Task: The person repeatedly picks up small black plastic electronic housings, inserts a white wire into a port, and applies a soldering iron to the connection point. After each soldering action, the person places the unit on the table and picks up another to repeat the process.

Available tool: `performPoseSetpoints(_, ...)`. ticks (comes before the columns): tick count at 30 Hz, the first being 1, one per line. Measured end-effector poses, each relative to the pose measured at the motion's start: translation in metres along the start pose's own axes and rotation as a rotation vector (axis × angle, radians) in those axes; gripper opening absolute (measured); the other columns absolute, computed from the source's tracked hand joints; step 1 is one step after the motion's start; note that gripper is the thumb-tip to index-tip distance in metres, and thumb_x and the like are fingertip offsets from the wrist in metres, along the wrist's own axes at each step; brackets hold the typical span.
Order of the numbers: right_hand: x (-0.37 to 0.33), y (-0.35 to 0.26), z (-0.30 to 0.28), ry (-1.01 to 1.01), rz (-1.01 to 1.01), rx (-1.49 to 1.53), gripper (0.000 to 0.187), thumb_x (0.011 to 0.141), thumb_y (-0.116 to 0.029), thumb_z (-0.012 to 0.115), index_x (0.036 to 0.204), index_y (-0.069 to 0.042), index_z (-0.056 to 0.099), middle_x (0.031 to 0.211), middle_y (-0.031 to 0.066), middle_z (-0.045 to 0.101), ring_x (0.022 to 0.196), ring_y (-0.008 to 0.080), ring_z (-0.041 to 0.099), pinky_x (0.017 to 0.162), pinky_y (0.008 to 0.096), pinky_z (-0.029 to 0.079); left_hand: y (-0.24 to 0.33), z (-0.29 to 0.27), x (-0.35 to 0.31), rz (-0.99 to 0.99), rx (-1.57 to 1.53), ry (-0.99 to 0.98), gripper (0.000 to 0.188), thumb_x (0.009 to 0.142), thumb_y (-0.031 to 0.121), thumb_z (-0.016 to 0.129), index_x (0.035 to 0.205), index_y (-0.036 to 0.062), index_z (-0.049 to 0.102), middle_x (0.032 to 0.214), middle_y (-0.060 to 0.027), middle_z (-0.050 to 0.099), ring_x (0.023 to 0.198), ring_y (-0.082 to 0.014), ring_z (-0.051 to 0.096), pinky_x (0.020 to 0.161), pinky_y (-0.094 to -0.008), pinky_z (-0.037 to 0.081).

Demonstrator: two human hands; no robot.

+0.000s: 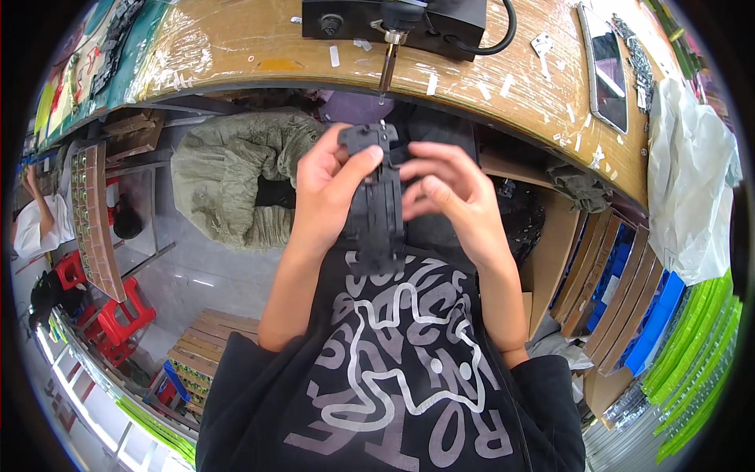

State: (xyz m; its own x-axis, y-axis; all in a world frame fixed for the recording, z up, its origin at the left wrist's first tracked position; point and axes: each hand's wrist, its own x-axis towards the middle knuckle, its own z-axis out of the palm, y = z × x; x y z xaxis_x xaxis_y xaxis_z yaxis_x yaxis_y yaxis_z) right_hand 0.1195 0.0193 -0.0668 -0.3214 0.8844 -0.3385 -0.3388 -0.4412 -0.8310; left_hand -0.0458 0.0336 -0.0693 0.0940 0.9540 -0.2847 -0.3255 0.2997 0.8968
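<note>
My left hand (324, 182) is closed on a long black plastic part (376, 206), with the thumb across its upper end. The part stands lengthwise in front of my chest, and its lower end is blurred. Close by its right side is my right hand (454, 189), fingers bent and apart, somewhat smeared; I see nothing held in it. Whether its fingertips touch the part I cannot tell. Just above the part's upper end, a black tool with a slim metal shaft (389, 63) points down past the table edge.
A black box (464, 23) with a cable stands on the film-covered table (236, 55). At right lie a tablet-like device (604, 71) and a white plastic bag (680, 181). Cartons and blue trays (657, 315) stand below. Olive cloth (228, 181) and red stools (126, 315) are left.
</note>
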Motion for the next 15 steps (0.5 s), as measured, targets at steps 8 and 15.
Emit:
performPoseSetpoints(8,-0.016,-0.005,0.015,-0.098,0.197,0.109,0.035,0.077,0.001,0.057,0.108,0.004,0.041,0.075,0.0099,0.057,0.057,0.0195,0.06,0.049,0.0259,0.052,0.004,0.003,0.011,0.046,0.011,0.041,0.006,0.079,0.004,0.053,0.085,0.0003,0.053,0.074,0.0006,0.055,0.066,-0.0022,0.047,0.058,-0.0171,0.038)
performPoseSetpoints(15,-0.014,-0.005,0.015,-0.09,0.172,0.105,0.034,0.077,0.002,0.056,0.107,0.004,0.041,0.075,0.0098,0.057,0.057,0.0191,0.06,0.048,0.0261,0.051,0.006,0.006,0.012,0.057,-0.011,0.054,0.006,0.079,0.003,0.052,0.085,0.0003,0.053,0.075,0.0,0.055,0.066,-0.0021,0.047,0.058,-0.0172,0.038)
